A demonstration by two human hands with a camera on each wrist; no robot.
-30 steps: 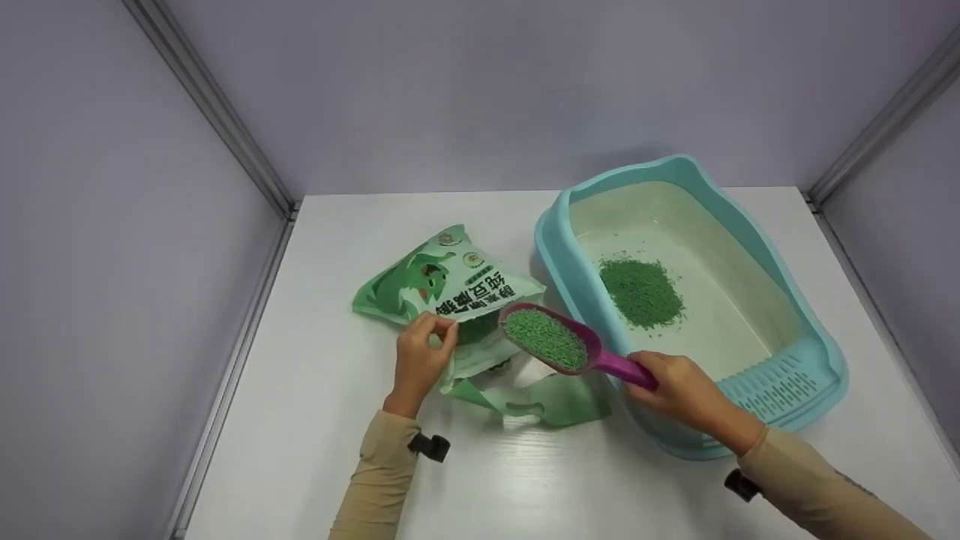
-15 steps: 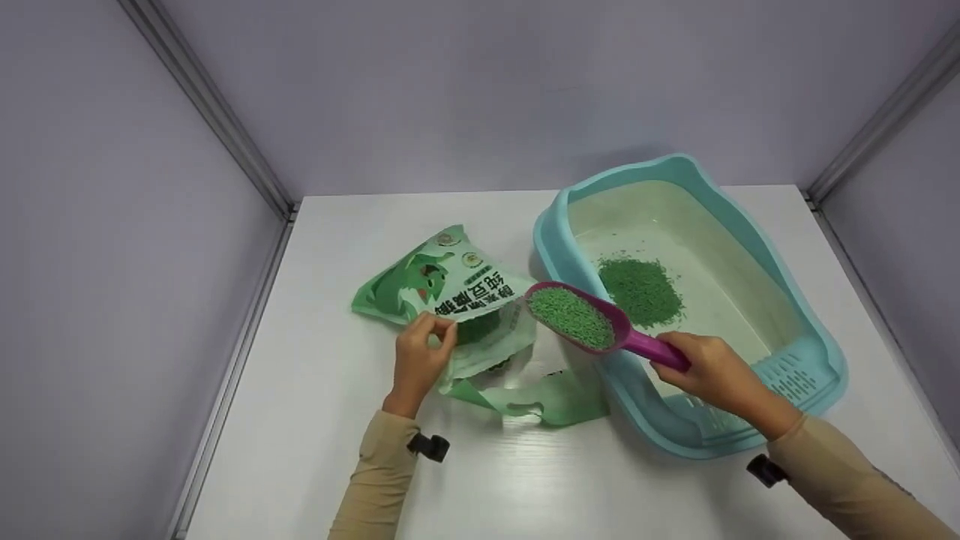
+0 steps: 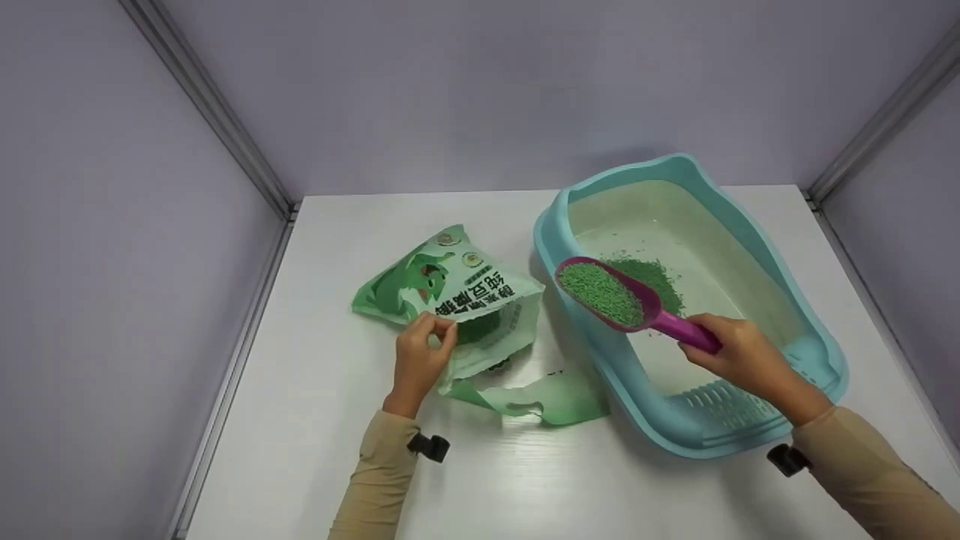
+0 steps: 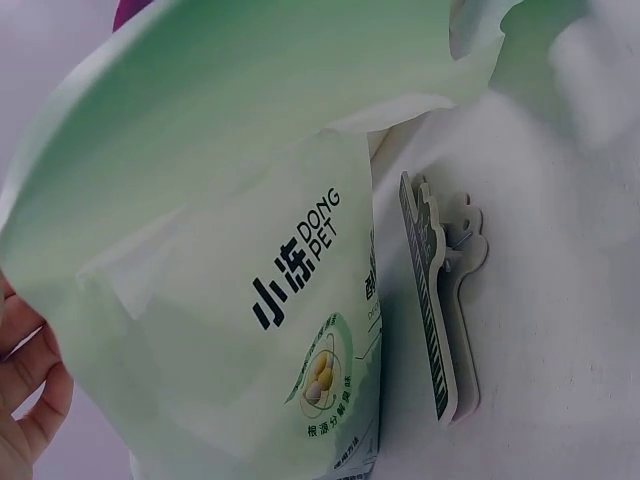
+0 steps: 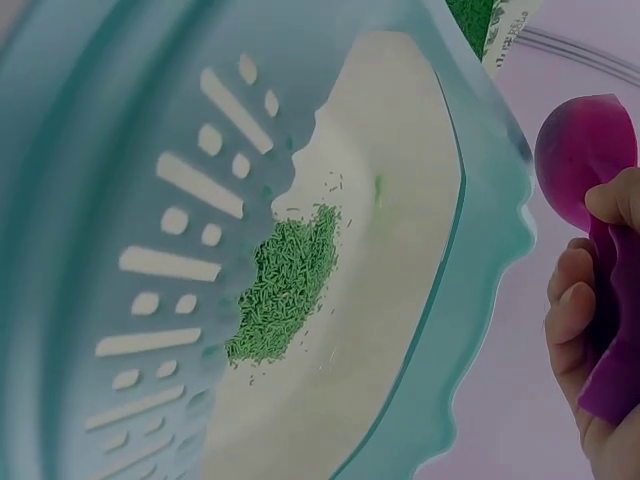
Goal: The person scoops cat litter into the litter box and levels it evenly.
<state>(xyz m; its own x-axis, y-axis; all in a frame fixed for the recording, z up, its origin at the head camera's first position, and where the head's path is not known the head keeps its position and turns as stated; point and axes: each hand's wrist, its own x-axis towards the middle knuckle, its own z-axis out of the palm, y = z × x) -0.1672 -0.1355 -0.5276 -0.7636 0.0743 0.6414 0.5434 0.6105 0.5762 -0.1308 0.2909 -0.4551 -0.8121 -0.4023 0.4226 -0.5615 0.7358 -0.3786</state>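
Note:
My left hand (image 3: 421, 364) pinches the torn edge of a green cat litter bag (image 3: 457, 281), whose mouth gapes toward the right with green pellets inside. In the left wrist view, fingertips (image 4: 35, 365) grip the edge of the bag (image 4: 250, 300). My right hand (image 3: 746, 360) grips the handle of a magenta scoop (image 3: 682, 328), heaped with green litter pellets (image 3: 600, 292). The scoop hangs over the left rim of a blue litter box (image 3: 555, 232). A pile of green pellets (image 5: 285, 285) lies on the box floor, partly covered by the scoop in the head view.
A torn-off green strip of bag (image 3: 555, 401) lies in front of the bag on the white table (image 3: 300, 420). In the left wrist view, a clip (image 4: 440, 300) lies beside the bag. Grey panels (image 3: 480, 97) enclose the table's back and sides.
My right hand has carried the full scoop from the bag's mouth rightward and farther back, over the litter box rim. The left hand and the bag have stayed in place.

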